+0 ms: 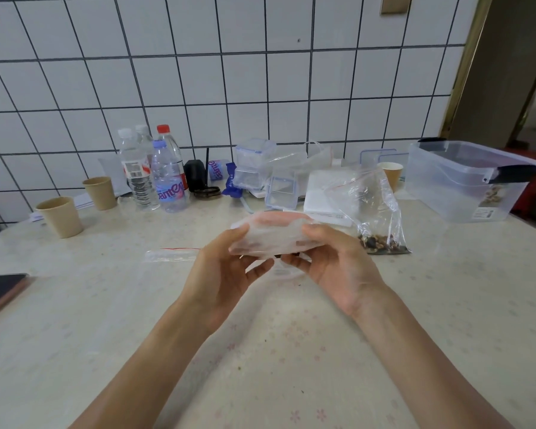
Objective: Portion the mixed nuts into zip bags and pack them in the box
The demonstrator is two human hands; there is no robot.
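Note:
Both hands hold a clear zip bag (268,235) above the middle of the table, its mouth facing away. My left hand (226,267) grips its left side and my right hand (328,264) grips its right side, fingers curled round the plastic. A few dark nuts show under the bag between my fingers. Another zip bag (375,212) with mixed nuts at its bottom stands to the right. An empty zip bag (172,254) lies flat to the left. A large clear plastic box (464,184) with some nuts inside sits at the far right.
Two paper cups (61,216) stand at the left, with water bottles (167,178) behind them. Small clear containers (254,165) and a white flat box (325,196) crowd the back. A phone (0,291) lies at the left edge. A third cup (392,173) is near the box.

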